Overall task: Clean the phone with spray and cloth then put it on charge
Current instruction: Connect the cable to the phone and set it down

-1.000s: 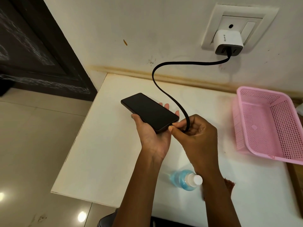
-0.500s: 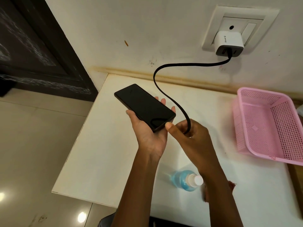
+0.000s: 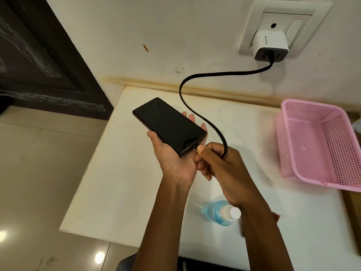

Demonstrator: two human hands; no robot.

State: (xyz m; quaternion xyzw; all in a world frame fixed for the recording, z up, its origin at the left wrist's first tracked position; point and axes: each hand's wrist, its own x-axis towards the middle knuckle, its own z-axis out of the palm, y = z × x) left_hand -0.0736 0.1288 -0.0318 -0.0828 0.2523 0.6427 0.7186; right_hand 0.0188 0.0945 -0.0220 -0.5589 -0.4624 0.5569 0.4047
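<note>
Since a moment ago my right hand (image 3: 218, 163) has brought the cable (image 3: 197, 114) end against the phone's (image 3: 169, 126) bottom edge, pinching it. My left hand (image 3: 172, 153) cradles the phone, fingers curled round it, above the table (image 3: 117, 182)

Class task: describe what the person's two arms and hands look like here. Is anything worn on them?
Both forearms are bare up to the picture's lower edge: no sleeves or gloves. The left hand and right hand show no visible rings, watch or bracelets. Fingernails look short and unpainted.

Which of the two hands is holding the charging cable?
The right hand: it pinches the black cable at the phone's bottom edge. The left hand only cradles the phone from beneath.
</note>
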